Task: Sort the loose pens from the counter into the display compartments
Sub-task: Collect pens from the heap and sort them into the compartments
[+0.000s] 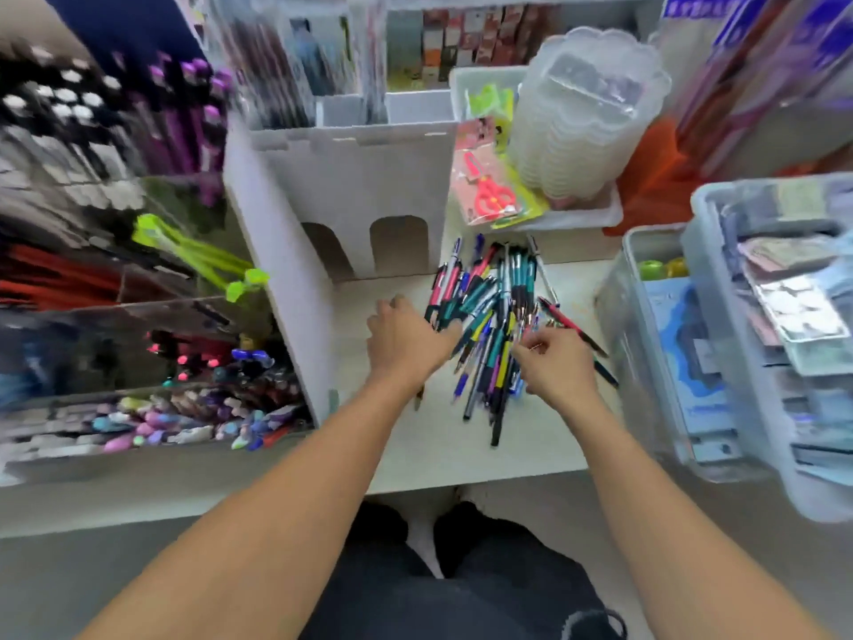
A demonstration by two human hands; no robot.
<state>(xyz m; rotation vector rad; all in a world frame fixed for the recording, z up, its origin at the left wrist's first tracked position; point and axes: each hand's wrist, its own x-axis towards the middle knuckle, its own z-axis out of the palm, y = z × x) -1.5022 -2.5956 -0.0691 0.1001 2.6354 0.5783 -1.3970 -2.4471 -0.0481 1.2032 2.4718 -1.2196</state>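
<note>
The heap of loose multicoloured plastic pens (pixel 496 325) lies mid-counter, long axes running toward the counter's (pixel 415 445) back edge, between the left hand (pixel 406 337), fingers spread on its left fringe, and the right hand (pixel 551 362), fingers curled, seemingly pinching a pen.

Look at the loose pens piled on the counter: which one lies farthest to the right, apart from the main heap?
The red pen, lying slanted at the right edge of the pile, just beyond the right hand. The others are bunched together, mostly teal, blue and black.
</note>
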